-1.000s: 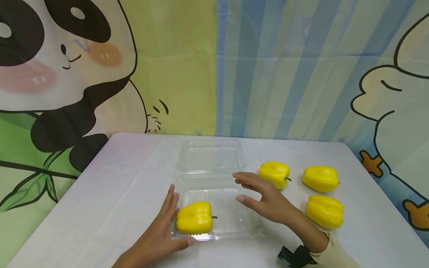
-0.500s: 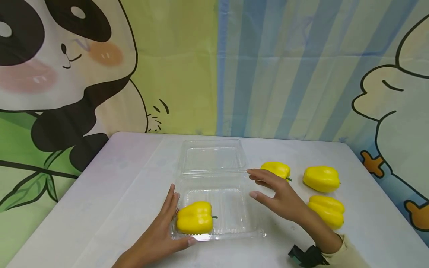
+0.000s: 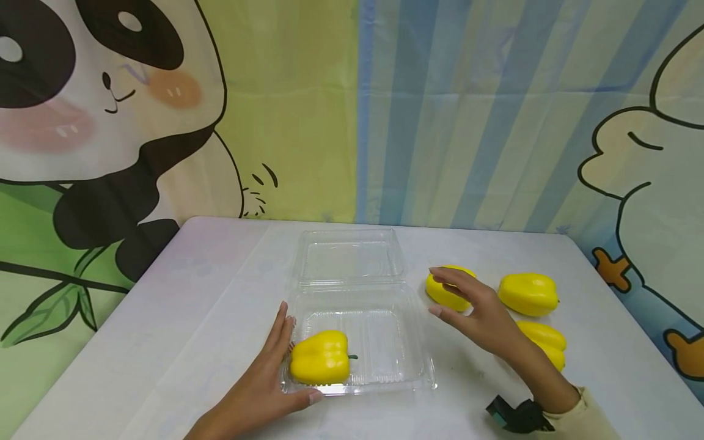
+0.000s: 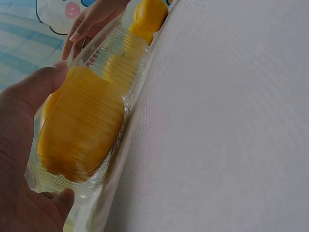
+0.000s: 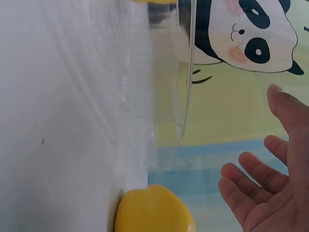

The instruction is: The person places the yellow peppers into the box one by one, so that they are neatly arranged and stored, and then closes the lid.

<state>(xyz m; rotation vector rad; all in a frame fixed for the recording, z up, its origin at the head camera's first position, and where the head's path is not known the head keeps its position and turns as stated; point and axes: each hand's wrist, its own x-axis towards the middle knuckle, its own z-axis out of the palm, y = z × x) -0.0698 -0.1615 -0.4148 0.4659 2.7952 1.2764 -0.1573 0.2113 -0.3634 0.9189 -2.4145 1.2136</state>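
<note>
A yellow bell pepper (image 3: 320, 357) with a short dark stem lies in the left part of an open clear plastic clamshell container (image 3: 379, 386). My left hand (image 3: 261, 376) rests against the container's front-left corner, fingers stretched along its left side and thumb along the front rim. In the left wrist view the pepper (image 4: 82, 128) shows through the ribbed wall, between thumb and fingertips. Holding nothing, my right hand (image 3: 486, 318) hovers right of the container, fingers spread. It partly covers a second yellow bell pepper (image 3: 442, 296) in the head view.
Two more yellow bell peppers lie farther right, one at the back (image 3: 529, 294) and one nearer (image 3: 547, 342), partly behind my right wrist. The container's lid (image 3: 352, 260) lies folded back on the white table (image 3: 181, 342). A printed curtain (image 3: 308, 110) hangs behind the table.
My right hand has moved rightward, from over the container's right side to in front of the nearest loose pepper. My left hand, the container and the pepper inside stay in place.
</note>
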